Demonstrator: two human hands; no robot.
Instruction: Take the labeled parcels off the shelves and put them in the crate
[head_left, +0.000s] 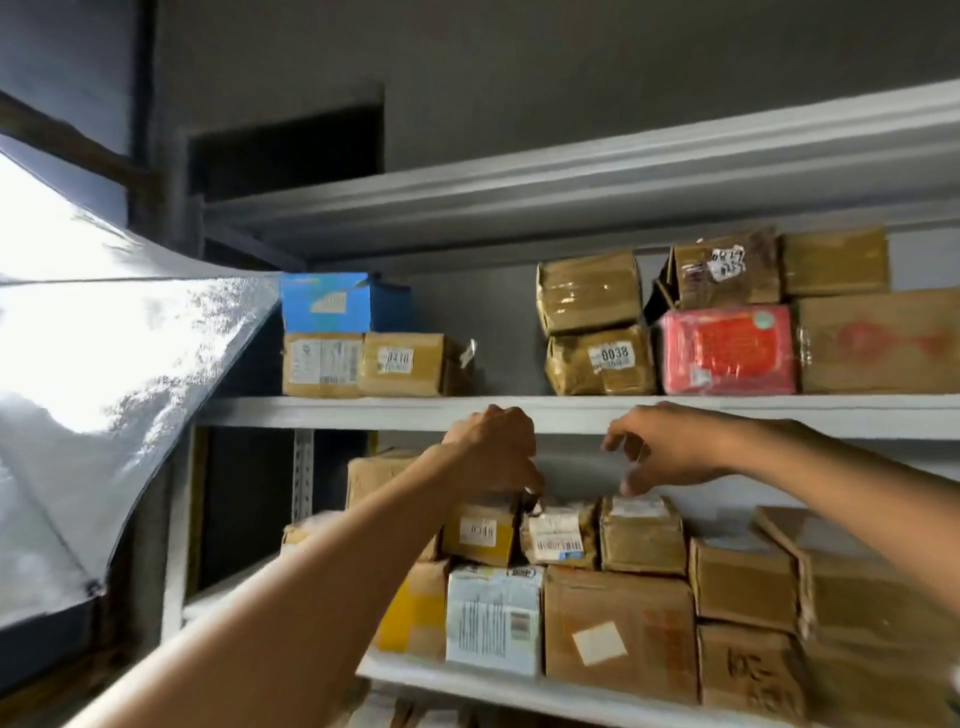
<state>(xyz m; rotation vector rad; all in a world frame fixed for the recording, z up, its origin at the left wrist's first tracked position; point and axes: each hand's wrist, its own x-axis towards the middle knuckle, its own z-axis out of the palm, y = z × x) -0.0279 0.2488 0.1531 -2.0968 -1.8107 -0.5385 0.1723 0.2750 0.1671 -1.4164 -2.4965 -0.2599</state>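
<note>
1. My left hand (493, 452) reaches into the lower shelf opening, with its fingers curled down at the top edge of a small yellow parcel (480, 538). Blur and the hand itself hide the contact, so I cannot tell whether I grip it.
2. My right hand (670, 449) is well apart from the left, fingers spread and holding nothing. Its thumb is just above a brown parcel (641, 540).
3. Between those two sits a taped parcel (558, 535) with barcode stickers. All three stand in a row on bigger boxes (618, 623).
4. Each shows me an end face, labels outward, and the yellow one's number looks upside down. I judge the brown one's long axis runs back into the shelf. The yellow one's depth is hidden.
5. Nothing is lifted yet, so I judge this to be the reach before a pick.
6. Much is left: the shelf board (363, 408) above carries more labelled parcels, among them 0410 (402, 364) and 0038 (602, 361).
7. The crate is out of view, so I cannot say how many are already in it.
</note>
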